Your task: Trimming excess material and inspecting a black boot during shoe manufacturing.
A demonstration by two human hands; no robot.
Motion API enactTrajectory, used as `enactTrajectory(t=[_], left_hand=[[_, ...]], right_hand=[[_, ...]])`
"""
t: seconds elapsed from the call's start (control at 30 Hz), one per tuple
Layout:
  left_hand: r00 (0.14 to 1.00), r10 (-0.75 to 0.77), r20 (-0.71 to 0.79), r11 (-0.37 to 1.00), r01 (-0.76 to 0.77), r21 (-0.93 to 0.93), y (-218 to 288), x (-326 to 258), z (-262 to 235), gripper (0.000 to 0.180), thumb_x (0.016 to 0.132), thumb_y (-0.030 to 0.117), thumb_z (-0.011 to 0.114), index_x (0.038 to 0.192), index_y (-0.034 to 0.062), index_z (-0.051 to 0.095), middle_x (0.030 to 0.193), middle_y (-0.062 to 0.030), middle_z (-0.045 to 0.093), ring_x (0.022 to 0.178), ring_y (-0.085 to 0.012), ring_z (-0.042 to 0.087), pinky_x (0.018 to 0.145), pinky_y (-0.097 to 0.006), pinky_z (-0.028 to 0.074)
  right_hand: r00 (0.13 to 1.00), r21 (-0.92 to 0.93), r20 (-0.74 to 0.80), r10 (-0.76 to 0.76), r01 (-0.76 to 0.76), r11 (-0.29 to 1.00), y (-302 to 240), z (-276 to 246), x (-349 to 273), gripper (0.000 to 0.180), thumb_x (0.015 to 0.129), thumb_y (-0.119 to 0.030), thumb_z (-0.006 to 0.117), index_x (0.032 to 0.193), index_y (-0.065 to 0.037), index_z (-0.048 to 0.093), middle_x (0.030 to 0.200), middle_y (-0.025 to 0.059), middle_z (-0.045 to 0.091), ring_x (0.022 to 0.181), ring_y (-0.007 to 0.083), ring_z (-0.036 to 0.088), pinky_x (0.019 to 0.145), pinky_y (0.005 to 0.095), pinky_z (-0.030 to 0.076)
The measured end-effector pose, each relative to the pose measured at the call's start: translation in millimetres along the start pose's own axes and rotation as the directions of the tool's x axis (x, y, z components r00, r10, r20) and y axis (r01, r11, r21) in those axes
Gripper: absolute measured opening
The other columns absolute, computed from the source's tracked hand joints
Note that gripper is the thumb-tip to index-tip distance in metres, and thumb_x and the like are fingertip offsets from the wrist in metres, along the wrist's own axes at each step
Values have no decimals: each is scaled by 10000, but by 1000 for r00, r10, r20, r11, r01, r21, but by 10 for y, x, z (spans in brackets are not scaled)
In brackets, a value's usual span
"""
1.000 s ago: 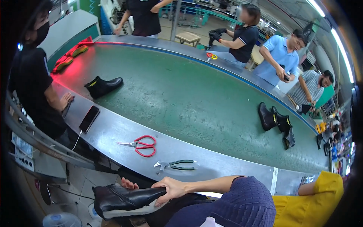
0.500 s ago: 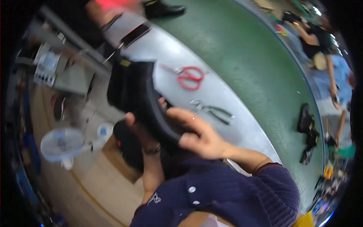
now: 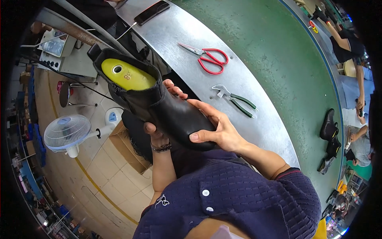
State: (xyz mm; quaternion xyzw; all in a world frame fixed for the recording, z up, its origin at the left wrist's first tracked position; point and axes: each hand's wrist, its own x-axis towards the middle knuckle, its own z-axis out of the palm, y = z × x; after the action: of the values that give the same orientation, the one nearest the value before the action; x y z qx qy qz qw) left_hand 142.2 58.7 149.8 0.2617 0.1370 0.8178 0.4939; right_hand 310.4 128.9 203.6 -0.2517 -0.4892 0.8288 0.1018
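Note:
A black leather ankle boot lies across both my hands, its toe toward my body and its opening tilted up at the far left. Inside the opening shows the yellow top of a shoe last with a metal-rimmed hole. My left hand wraps round the boot from underneath, its thumb on the near side and its fingertips showing past the far side. With the thumb on the toe and the fingers along the side, my right hand grips the front end. The sole is hidden.
On the metal bench edge lie red-handled scissors, green-handled pliers and a phone on a cable. Beyond runs a green belt with black shoes. A fan and cardboard box stand at left.
The boot has turned over in my hands, so its opening and the yellow last now face me. Both hands still hold it. The whole view has shifted slightly.

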Motion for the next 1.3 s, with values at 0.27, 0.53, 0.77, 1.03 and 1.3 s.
enactTrajectory(t=[0.27,0.53,0.77,1.03,1.3], left_hand=[[998,24,63,998,-20,-62,-5,-42,-47,1221,567,229,935,1501,133,154,1395,-178,378,1265,-412,438,1098,-591,318],[991,78,113,995,-71,-69,-68,-52,-119,1269,507,262,954,1497,140,170,1428,-172,356,1277,-451,417,1103,-625,277],[991,122,62,992,-119,-52,-67,-105,-132,1281,487,271,964,1493,148,180,1463,-178,312,1317,-482,356,1108,-634,258],[997,65,-39,998,-64,16,-89,-59,-77,1285,483,281,965,1493,140,183,1511,-217,223,1369,-511,248,1111,-635,249],[972,-140,-190,989,147,23,-161,62,103,1280,536,225,934,1513,86,119,1539,-245,170,1362,-514,268,1131,-572,260]], right_hand=[[995,-36,-5,-99,98,994,36,-82,-13,762,758,-116,762,1424,-3,410,1386,107,492,1259,176,468,1083,309,312],[997,20,-65,-48,49,999,62,-132,5,660,797,-100,740,1391,-9,467,1301,85,558,1183,152,519,1040,294,367],[992,32,-85,-99,102,994,148,-117,1,543,850,-92,696,1357,-25,515,1238,72,597,1101,125,557,970,266,423],[987,96,-157,-41,56,994,251,-230,116,366,944,-151,598,1289,-30,586,1097,43,659,965,68,578,863,234,471],[988,-26,52,-145,147,989,267,-341,92,769,834,-207,728,1481,-75,334,1458,77,405,1303,185,402,1095,339,303]])
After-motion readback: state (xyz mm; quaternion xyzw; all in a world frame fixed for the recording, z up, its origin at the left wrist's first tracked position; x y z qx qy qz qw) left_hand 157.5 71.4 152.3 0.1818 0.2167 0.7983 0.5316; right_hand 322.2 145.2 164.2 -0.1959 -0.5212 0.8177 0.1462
